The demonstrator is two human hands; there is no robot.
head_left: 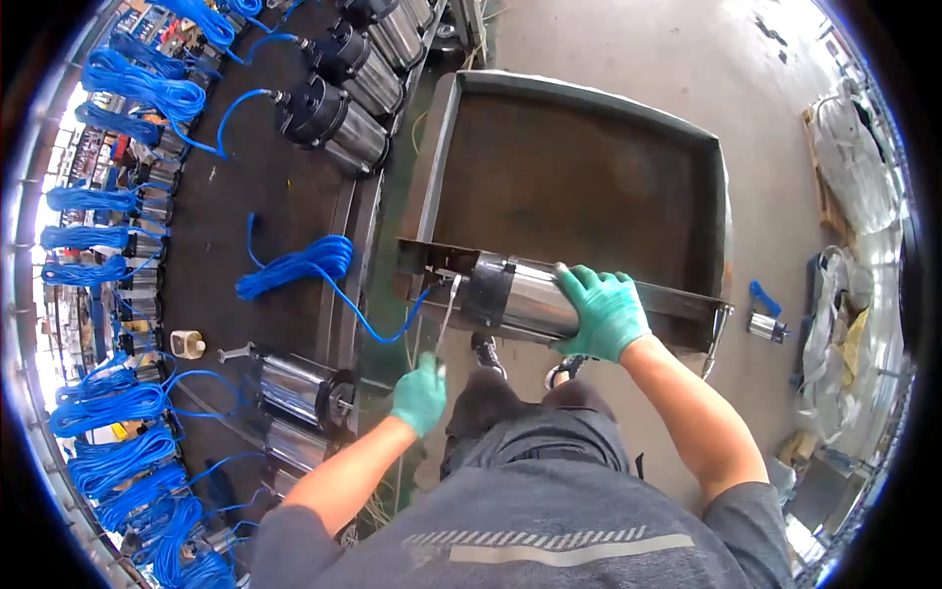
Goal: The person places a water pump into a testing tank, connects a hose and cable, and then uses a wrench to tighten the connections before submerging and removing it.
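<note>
A steel-and-black cylindrical pump [540,299] lies sideways on the metal crossbar [662,297] at the near edge of a deep tray. My right hand [603,312], in a green glove, is wrapped over the pump's right end. Lower left, my gloved left hand [419,395] is closed round the handle of a wrench [448,312], whose head meets the fitting at the pump's left end. From that end a blue cable [376,337] runs left to a blue cable coil [304,267] on the dark bench. The exact contact between wrench and fitting is too small to make out.
The metal tray [579,86] extends beyond the crossbar. Finished-looking pumps [334,123] stand at the bench's far end, with more pumps [294,388] nearer me. Many blue coils [108,407] line the left side. Plastic-wrapped goods [849,157] and a small pump [767,327] sit on the right.
</note>
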